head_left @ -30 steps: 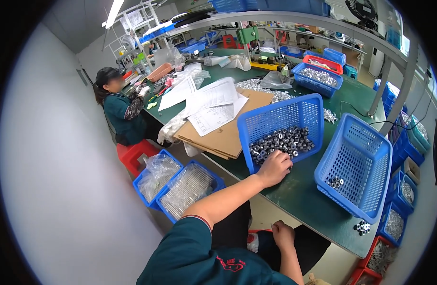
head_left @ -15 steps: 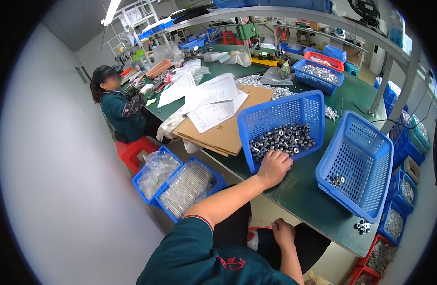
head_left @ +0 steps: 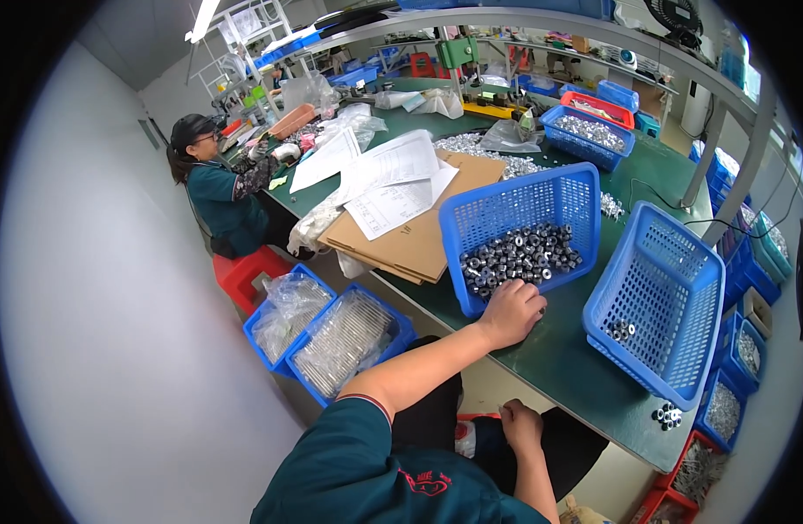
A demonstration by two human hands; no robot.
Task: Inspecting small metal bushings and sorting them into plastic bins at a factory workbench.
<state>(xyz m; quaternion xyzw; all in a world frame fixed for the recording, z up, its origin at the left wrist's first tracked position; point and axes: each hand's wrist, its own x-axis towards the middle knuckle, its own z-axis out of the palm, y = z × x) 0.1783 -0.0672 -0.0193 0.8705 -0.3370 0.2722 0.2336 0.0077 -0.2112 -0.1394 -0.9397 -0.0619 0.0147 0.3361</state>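
Observation:
At the near side of a blue perforated basket (head_left: 585,196), my left hand (head_left: 515,313) is curled with its fingers bent downward; whatever they hold, if anything, is hidden. The basket tilts toward me, and many small dark metal ring-shaped parts (head_left: 524,258) are heaped low inside it. My right hand (head_left: 522,426) stays low over my lap, short of the table edge, its fingers curled in and their contents out of sight. To the right stands a second blue basket (head_left: 681,306), holding several ring parts (head_left: 620,330). A small group of similar parts (head_left: 666,416) lies beside it near the table edge.
Cardboard sheets (head_left: 419,249) with papers (head_left: 388,183) lie left of the tilted basket. Another person (head_left: 222,192) sits at the far left. Bins of long metal pins (head_left: 345,341) stand below the table's left edge. Loose silvery parts (head_left: 458,144) cover the table behind.
My left hand has shifted slightly right and down along the basket's near side. My right hand stays in place. The other person has turned their head toward the table.

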